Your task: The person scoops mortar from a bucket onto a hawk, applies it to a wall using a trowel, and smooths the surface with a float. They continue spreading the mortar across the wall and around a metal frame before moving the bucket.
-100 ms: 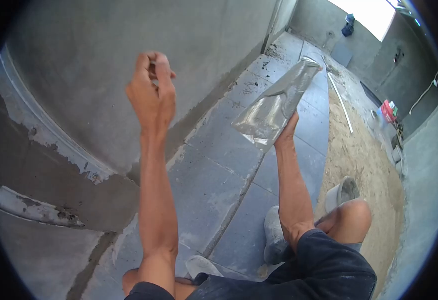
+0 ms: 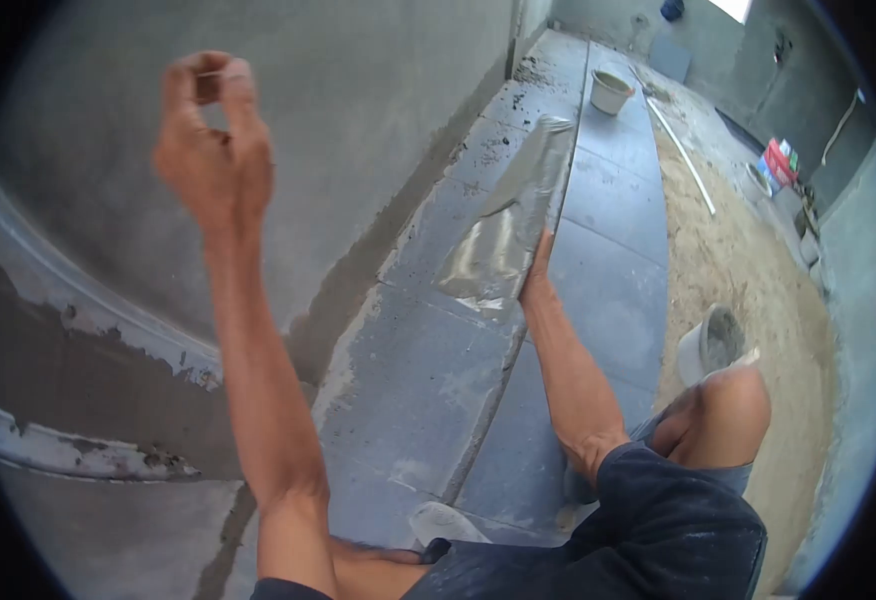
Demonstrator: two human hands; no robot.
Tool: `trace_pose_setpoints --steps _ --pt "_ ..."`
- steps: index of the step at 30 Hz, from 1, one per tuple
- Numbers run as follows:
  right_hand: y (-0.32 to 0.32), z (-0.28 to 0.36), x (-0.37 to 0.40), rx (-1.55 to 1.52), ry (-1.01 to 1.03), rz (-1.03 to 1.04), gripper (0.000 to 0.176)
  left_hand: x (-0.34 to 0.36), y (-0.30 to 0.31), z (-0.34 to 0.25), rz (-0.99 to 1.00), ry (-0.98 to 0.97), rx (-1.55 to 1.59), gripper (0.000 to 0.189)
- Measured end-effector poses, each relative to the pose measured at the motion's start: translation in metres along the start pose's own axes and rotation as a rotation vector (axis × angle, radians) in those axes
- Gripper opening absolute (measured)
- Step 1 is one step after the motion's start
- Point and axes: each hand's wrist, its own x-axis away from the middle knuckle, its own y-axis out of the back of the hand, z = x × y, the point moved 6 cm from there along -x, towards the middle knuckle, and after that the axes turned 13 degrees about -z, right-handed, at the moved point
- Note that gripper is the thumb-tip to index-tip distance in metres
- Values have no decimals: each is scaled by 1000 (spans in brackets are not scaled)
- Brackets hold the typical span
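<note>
Head view: my right hand [image 2: 538, 268] is closed, as far as I can judge, on the right edge of a silvery, crinkled, tapering bag [image 2: 511, 225] that looks like soft plastic, close to its wide near end. My fingers are hidden beneath it. The bag is above the floor, its narrow end pointing away from me; I suppose I support it from below because so limp a thing would fold if held by one corner.

My left hand [image 2: 216, 150] is up to the left of the bag, well apart from it, fingers curled round towards the thumb. A thin pale line shows there, but I cannot tell whether I am pinching anything.

Under the bag lie blue-grey square floor tiles [image 2: 613, 265], and left of it rises a smooth grey rendered wall [image 2: 378, 120]. To its right spreads a bed of tan sand [image 2: 738, 260]. Nearer me than the bag, on its right, a pale round bucket [image 2: 695, 352] with a grey mass inside sits just by my knee, probably to be within easy reach. Beyond the bag are a second pale round bucket [image 2: 611, 102] on the tiles and a long white strip [image 2: 693, 175].
</note>
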Motion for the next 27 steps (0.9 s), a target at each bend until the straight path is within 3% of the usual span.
trace_pose_setpoints --steps 3,4,6,9,12,16,17,19,22,24,25,27 --pt "-28 -129 32 -169 -350 -153 80 -59 -3 0 -92 -621 -180 30" --pt "-36 -158 35 -232 -401 -133 76 -73 -9 11 -56 -651 -157 30" --pt "-48 -211 30 -314 -469 -117 72 -78 -18 20 -144 -1053 -582 41" --pt "-61 -277 10 -390 -452 -152 62 -71 -29 28 -118 -1237 -750 53" --pt "-70 -319 -19 -378 -419 -169 65 -82 -41 43 -77 -1318 -876 67" --pt "-69 -355 -45 -360 -414 -273 64 -97 -40 60 -179 -1479 -1060 57" --pt "-68 -363 -51 -314 -434 -234 64 -109 -41 74 -55 -1220 -1352 57" --pt "-68 -369 -57 -271 -455 -196 65 -122 -33 96 67 -935 -1616 57" --pt "-69 -370 -59 -201 -479 -210 64 -113 -30 83 -87 -1233 -1182 61" --pt "-71 -371 -61 -252 -481 -204 64 -108 -30 76 38 -1114 -888 64" --pt "-72 -373 -61 -269 -484 -203 64 -109 -29 76 45 -1117 -889 64" --pt "-72 -368 -63 -230 -461 -212 64 -120 -24 86 3 -1054 -1179 65"
